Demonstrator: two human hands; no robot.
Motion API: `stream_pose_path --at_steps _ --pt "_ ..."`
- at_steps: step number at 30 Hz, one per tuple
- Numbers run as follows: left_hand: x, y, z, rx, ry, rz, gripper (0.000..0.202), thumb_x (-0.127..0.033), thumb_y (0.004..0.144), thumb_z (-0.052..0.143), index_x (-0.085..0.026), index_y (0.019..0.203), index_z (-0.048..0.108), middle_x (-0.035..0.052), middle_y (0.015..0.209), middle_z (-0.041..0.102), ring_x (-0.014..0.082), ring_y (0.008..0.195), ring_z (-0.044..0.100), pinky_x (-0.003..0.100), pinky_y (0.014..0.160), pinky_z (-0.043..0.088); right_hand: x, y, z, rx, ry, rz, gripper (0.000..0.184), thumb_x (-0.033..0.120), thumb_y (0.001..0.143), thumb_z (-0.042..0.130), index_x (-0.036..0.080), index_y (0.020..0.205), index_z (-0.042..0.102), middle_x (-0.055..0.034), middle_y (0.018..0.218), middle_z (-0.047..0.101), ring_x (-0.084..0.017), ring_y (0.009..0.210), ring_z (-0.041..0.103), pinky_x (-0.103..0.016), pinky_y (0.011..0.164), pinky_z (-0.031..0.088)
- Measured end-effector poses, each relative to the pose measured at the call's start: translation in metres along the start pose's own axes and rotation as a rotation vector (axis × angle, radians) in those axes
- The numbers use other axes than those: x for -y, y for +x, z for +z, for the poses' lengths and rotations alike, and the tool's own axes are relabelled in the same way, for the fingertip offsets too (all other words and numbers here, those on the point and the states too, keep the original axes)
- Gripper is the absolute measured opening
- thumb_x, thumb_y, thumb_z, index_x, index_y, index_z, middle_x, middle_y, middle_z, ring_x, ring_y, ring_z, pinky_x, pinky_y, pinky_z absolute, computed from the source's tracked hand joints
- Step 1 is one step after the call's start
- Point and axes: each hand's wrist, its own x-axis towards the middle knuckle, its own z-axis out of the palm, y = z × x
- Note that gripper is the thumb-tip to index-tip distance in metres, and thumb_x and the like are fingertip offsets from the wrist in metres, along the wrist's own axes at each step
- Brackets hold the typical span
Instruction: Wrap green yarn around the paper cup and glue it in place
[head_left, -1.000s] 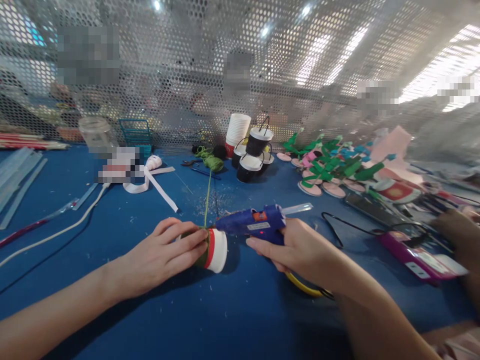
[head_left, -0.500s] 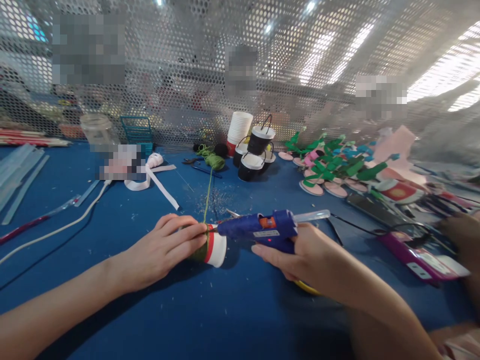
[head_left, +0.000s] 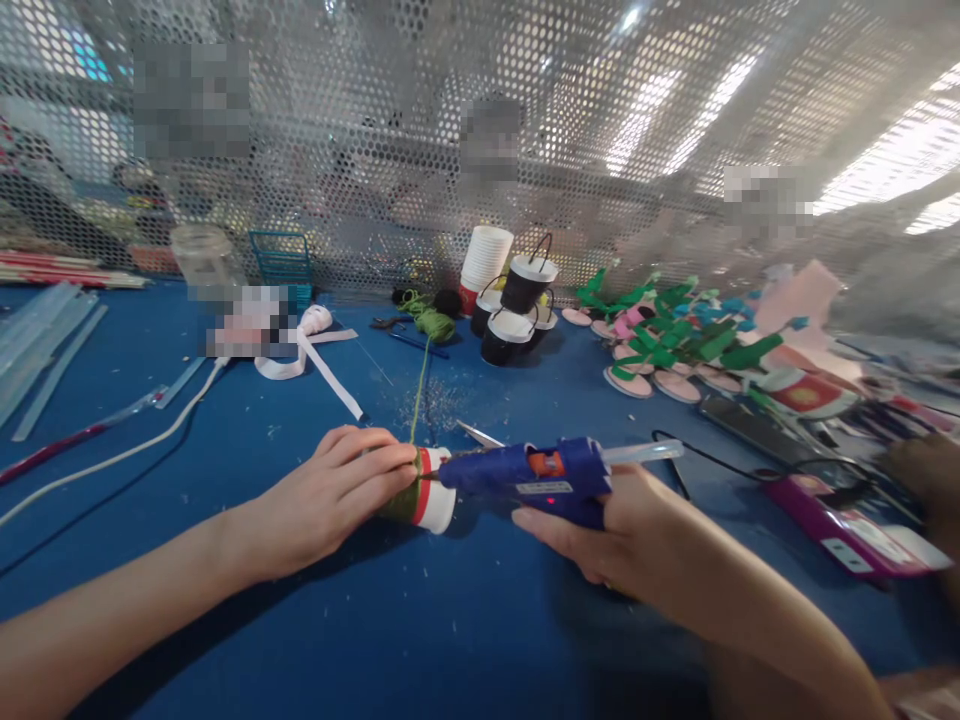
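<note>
My left hand (head_left: 341, 495) is closed over a paper cup (head_left: 436, 508) lying on its side, white with a red band and partly wrapped in green yarn. From the cup a strand of yarn (head_left: 420, 395) runs back to a green yarn bundle (head_left: 435, 322). My right hand (head_left: 600, 530) grips a blue hot glue gun (head_left: 525, 470) with a clear glue stick (head_left: 645, 452) in its rear. The gun's nozzle is at the red band, close to my left fingertips. Behind the gun, scissors (head_left: 478, 434) show in part. My left fingers hide much of the wrapped part.
Stacked paper cups (head_left: 487, 258) and black-wrapped cups (head_left: 508, 340) stand at the back. Green craft plants (head_left: 667, 345) fill the right, near a purple power strip (head_left: 832, 530). White ribbon (head_left: 330, 378) and clear glue sticks (head_left: 45, 350) lie left. Another person's hand (head_left: 930, 480) is at the right edge.
The glue gun's nozzle has moved slightly down along the cup's red band, and the gun has shifted a little right and down. More of the scissors shows. My left hand keeps its hold.
</note>
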Motion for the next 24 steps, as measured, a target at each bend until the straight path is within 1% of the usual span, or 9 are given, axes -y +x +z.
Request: stream_pose_path --at_steps 5,10,14,17,19,22,24 --pt "0.0 0.0006 0.0006 -0.006 -0.001 -0.02 0.03 -0.009 0.088 0.035 -0.012 0.118 0.04 0.0105 0.115 0.053 0.0225 0.112 0.037 0.037 0.088 0.031 0.0021 0.0001 -0.0018 0.07 0.015 -0.017 0.032 0.049 0.075 0.047 0.021 0.062 0.051 0.0051 0.037 0.046 -0.01 0.033 0.044 -0.022 0.035 0.035" --pt "-0.0008 0.0019 0.0008 -0.01 -0.001 -0.024 0.03 -0.011 0.088 0.037 -0.011 0.118 0.039 0.0112 0.114 0.054 0.0223 0.111 0.038 0.037 0.088 0.032 0.0035 0.0003 -0.0031 0.038 0.028 -0.019 0.029 0.046 0.075 0.048 0.022 0.06 0.046 0.0051 0.038 0.046 -0.01 0.034 0.043 -0.022 0.035 0.034" --pt "-0.001 0.002 0.0008 -0.01 -0.003 -0.039 0.029 -0.011 0.088 0.038 -0.011 0.117 0.04 0.0111 0.113 0.054 0.0218 0.11 0.039 0.036 0.087 0.033 0.0053 -0.0001 -0.0052 0.102 0.023 -0.019 0.03 0.047 0.074 0.048 0.022 0.058 0.043 0.0042 0.039 0.046 -0.01 0.034 0.042 -0.022 0.034 0.033" --pt "-0.0005 0.0014 0.0012 -0.019 -0.002 -0.024 0.029 -0.01 0.088 0.039 -0.011 0.117 0.04 0.0112 0.114 0.054 0.0222 0.111 0.038 0.036 0.088 0.033 0.0053 0.0009 -0.005 0.072 0.056 0.008 0.029 0.046 0.072 0.051 0.022 0.058 0.046 0.0043 0.037 0.045 -0.01 0.034 0.042 -0.022 0.034 0.032" --pt "-0.0003 0.0011 0.001 -0.02 0.011 0.0 0.03 -0.009 0.087 0.039 -0.01 0.117 0.041 0.0117 0.115 0.053 0.0227 0.111 0.038 0.036 0.088 0.034 0.005 0.0022 -0.0042 0.039 0.083 0.037 0.027 0.046 0.071 0.053 0.022 0.059 0.05 0.0035 0.038 0.046 -0.012 0.036 0.044 -0.023 0.035 0.033" --pt "-0.0011 0.0018 -0.0009 -0.007 0.048 0.031 0.03 -0.007 0.086 0.038 -0.009 0.116 0.043 0.0124 0.116 0.052 0.0238 0.112 0.037 0.037 0.088 0.034 0.006 0.0049 -0.0037 -0.007 0.118 0.051 0.022 0.044 0.069 0.056 0.022 0.068 0.056 0.0005 0.048 0.055 -0.014 0.045 0.051 -0.023 0.04 0.037" --pt "-0.0024 0.003 -0.0032 0.01 0.077 0.053 0.03 -0.006 0.086 0.036 -0.008 0.116 0.044 0.013 0.116 0.052 0.0247 0.112 0.037 0.037 0.088 0.034 0.0079 0.007 -0.0042 -0.001 0.126 0.074 0.023 0.044 0.068 0.056 0.021 0.071 0.057 0.0005 0.049 0.056 -0.014 0.043 0.051 -0.023 0.04 0.038"
